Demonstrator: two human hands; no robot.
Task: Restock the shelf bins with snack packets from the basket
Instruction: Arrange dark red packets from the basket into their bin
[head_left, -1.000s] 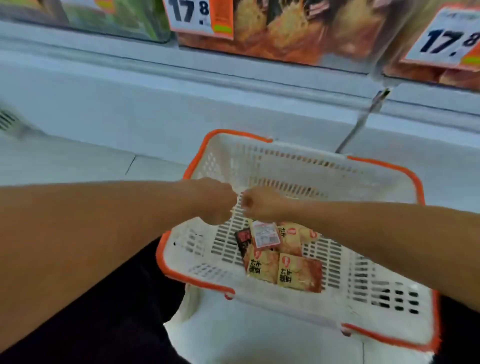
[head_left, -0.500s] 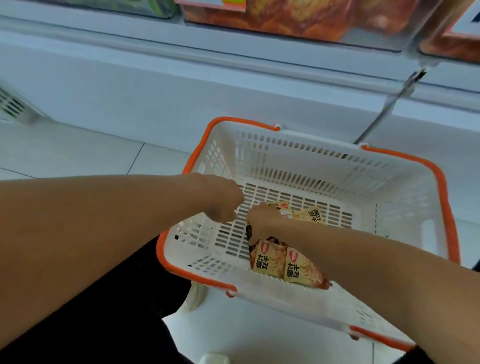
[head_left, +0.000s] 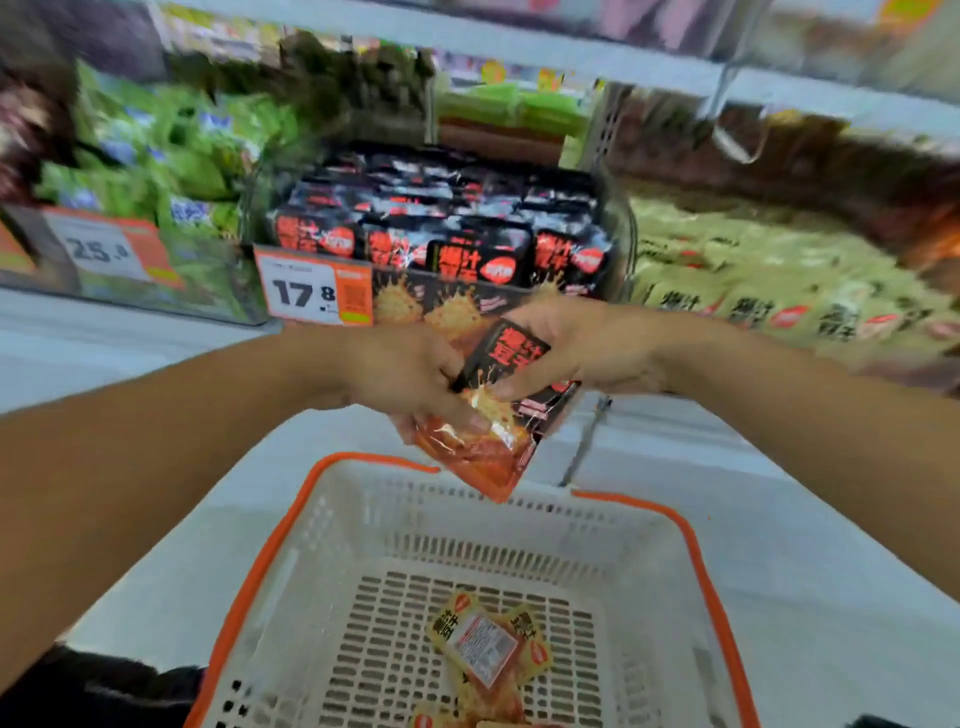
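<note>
Above the basket (head_left: 249, 587): both hands on one glossy black-and-red snack packet (head_left: 498, 410).
Left hand (head_left: 410, 379) has fingers curled under the packet's crinkled lower red end, thumb on top; right hand (head_left: 582, 343) pinches the black upper end, fingers closed around it. Packet is flat, rectangular foil, tilted, its lower corner hanging past the left fingertips over the orange rim. Beyond the fingers: clear bin (head_left: 621, 244) of matching black packets, price tag (head_left: 311, 293) on its front. Below the hands, slotted white plastic basket floor holds yellow packets (head_left: 488, 644), probably three or four, blurred.
</note>
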